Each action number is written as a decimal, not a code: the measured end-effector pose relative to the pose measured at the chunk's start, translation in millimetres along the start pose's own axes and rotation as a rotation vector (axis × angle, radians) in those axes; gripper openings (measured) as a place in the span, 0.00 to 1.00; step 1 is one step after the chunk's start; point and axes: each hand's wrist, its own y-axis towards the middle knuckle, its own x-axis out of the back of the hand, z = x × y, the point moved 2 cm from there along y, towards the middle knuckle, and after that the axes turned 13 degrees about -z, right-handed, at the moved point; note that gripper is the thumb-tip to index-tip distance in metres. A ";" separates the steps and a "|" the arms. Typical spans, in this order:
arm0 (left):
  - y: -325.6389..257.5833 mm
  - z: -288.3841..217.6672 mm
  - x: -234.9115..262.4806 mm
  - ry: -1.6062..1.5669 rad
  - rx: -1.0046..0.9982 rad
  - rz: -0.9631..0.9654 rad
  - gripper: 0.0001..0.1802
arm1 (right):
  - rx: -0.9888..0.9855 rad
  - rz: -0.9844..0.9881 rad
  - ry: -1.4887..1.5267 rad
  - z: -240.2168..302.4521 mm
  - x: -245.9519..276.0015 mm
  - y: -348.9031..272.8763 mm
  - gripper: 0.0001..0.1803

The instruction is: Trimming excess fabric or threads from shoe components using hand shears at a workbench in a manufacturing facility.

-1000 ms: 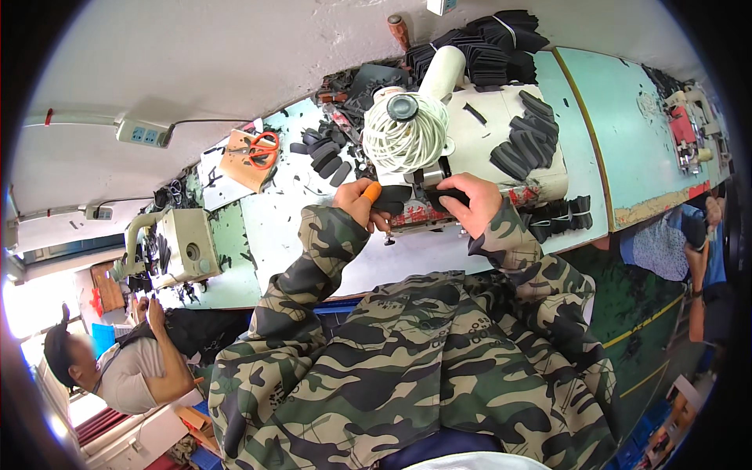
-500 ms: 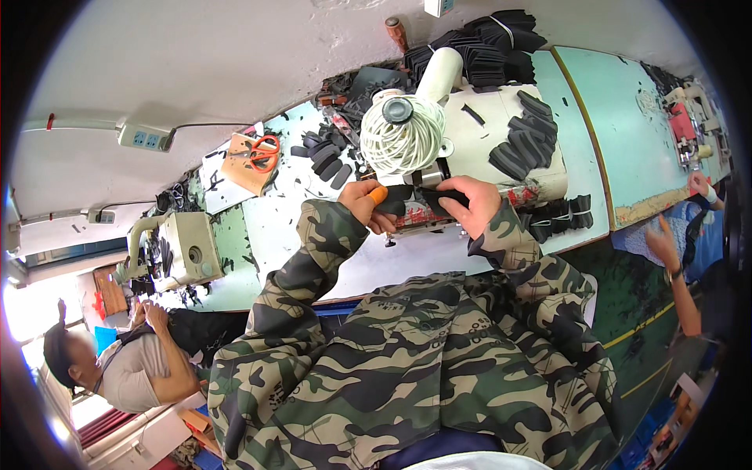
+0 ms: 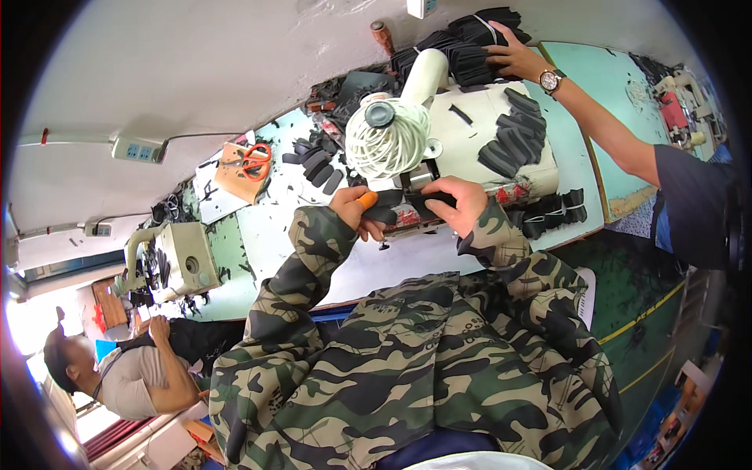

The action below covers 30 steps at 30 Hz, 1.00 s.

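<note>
perhaps cardboard boxes (image 3: 205,432) lower left

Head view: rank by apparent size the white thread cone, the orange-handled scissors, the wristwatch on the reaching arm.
1. white thread cone, clearly the largest.
2. orange-handled scissors, much smaller.
3. wristwatch, smallest, though not far below the scissors; fisheye bending near the rim makes that gap unsure.
The left hand and right hand hold black fabric below the cone.

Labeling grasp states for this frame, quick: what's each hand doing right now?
Left hand: closed on the flat black fabric piece at the white sewing machine.
Right hand: closed on the same piece's other end.
</note>
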 end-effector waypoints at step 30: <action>-0.7 3.8 -9.1 0.148 -0.036 0.005 0.14 | 0.439 -0.695 -0.391 -8.9 70.5 -21.7 0.17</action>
